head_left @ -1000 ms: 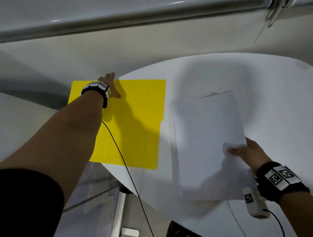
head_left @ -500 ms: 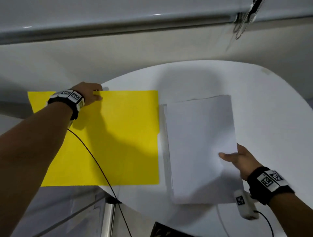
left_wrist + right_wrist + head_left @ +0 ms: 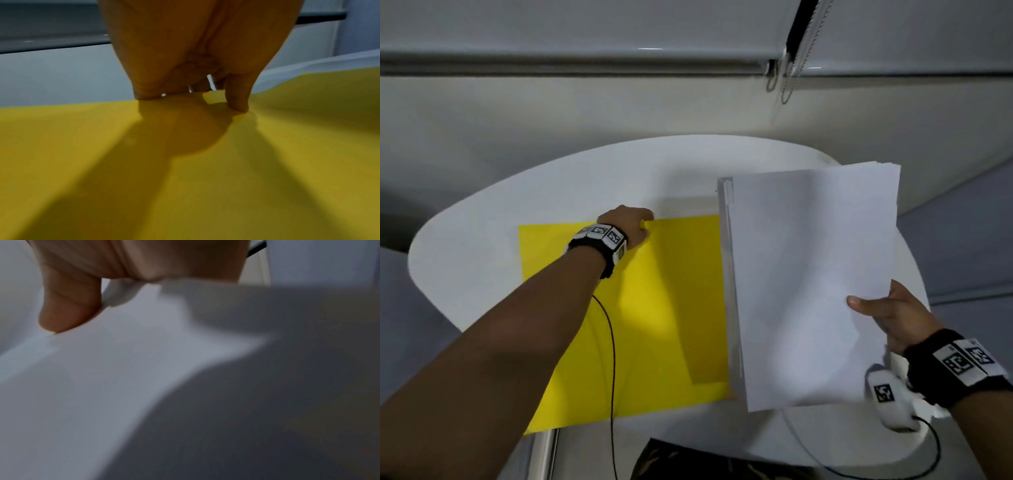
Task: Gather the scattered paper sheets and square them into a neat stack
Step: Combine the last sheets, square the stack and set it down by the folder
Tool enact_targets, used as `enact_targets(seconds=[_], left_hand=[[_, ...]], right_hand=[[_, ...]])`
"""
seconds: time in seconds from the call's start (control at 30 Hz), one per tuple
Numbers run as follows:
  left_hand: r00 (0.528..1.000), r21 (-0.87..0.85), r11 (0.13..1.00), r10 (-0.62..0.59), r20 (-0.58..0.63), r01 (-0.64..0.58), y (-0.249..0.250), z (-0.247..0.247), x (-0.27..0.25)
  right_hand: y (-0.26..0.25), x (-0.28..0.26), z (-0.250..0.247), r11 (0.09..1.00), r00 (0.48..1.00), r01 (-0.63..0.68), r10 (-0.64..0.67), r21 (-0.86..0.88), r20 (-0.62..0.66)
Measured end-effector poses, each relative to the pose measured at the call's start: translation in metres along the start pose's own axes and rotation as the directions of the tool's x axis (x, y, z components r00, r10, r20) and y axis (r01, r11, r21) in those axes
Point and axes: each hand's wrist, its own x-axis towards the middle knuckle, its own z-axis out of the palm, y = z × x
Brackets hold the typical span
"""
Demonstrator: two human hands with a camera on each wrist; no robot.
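A large yellow sheet [image 3: 640, 308] lies on the round white table [image 3: 482, 246], its near edge hanging over the table's rim. My left hand [image 3: 631, 224] pinches its far edge, thumb on top and fingers curled behind, as the left wrist view shows on the yellow sheet [image 3: 185, 162]. My right hand [image 3: 887, 315] grips a bundle of white sheets [image 3: 801, 284] at its right edge, thumb on top, lifted above the table's right half. The bundle's left edges are fanned and overlap the yellow sheet's right side. The right wrist view shows the thumb pressed on the white sheets [image 3: 123, 369].
A grey wall with a horizontal rail [image 3: 585, 61] and a hanging bead chain [image 3: 787, 85] stands behind the table. A metal table leg [image 3: 544, 452] and floor show below the near rim. Cables run from both wristbands.
My left hand has pulled the yellow sheet rightward onto the table, up against the white bundle. My right hand has lifted the white sheets off the table.
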Motion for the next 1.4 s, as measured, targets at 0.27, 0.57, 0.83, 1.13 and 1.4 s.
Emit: enact_targets(seconds=[0.27,0.57,0.83,1.13,1.4], left_hand=[[0.997,0.005,0.997,0.072,0.022,-0.072,0.087,0.017,0.003],[0.996,0.080,0.995,0.067,-0.051,-0.063,0.098,0.026,0.003],[0.894,-0.227,0.890,-0.430,-0.128,0.396,0.030,0.034,-0.059],[0.733,-0.395,0.651,-0.674,0.091,0.648,0.004,0.099,-0.151],[0.697,-0.516,0.535,-0.693,0.186,0.670,-0.033,0.091,-0.155]], right_hand=[[0.056,0.021,0.013,0.995,0.995,-0.102,0.101,0.024,0.012],[0.090,0.027,0.033,0.979,0.978,-0.197,0.192,-0.061,-0.078],[0.096,0.035,0.042,0.967,0.983,-0.147,0.121,-0.210,-0.135],[0.099,0.036,0.045,0.952,0.981,-0.148,0.106,-0.267,-0.163],[0.099,0.031,0.046,0.933,0.983,-0.124,0.071,-0.336,-0.167]])
